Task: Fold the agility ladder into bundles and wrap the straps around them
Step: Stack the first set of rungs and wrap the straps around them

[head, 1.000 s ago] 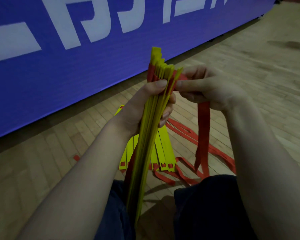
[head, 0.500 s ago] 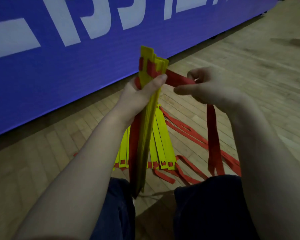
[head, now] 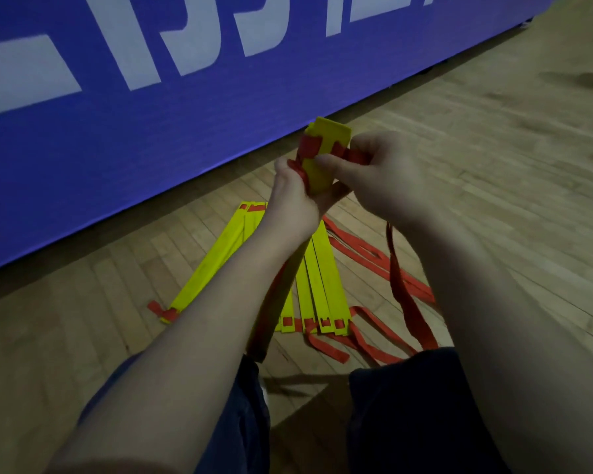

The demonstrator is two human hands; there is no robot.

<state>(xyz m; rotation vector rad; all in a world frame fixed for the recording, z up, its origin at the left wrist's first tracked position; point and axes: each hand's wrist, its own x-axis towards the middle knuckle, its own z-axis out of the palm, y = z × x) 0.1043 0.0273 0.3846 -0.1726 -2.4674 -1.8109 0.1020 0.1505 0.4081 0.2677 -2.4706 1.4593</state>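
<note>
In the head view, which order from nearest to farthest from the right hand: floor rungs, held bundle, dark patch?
1. Held bundle: touching the right hand, which pinches its red strap.
2. Floor rungs: below, by the knees.
3. Dark patch: far upper right.

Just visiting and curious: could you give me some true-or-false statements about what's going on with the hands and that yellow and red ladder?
1. The left hand grips a bundle of yellow rungs. True.
2. Loose yellow rungs lie on the wooden floor. True.
3. The right hand rests empty on the floor. False: it pinches the red strap near the bundle's top.
4. The banner behind is green. False: it is blue with white lettering.
5. All the strap is wound round the bundle. False: lengths of it trail on the floor.
</note>
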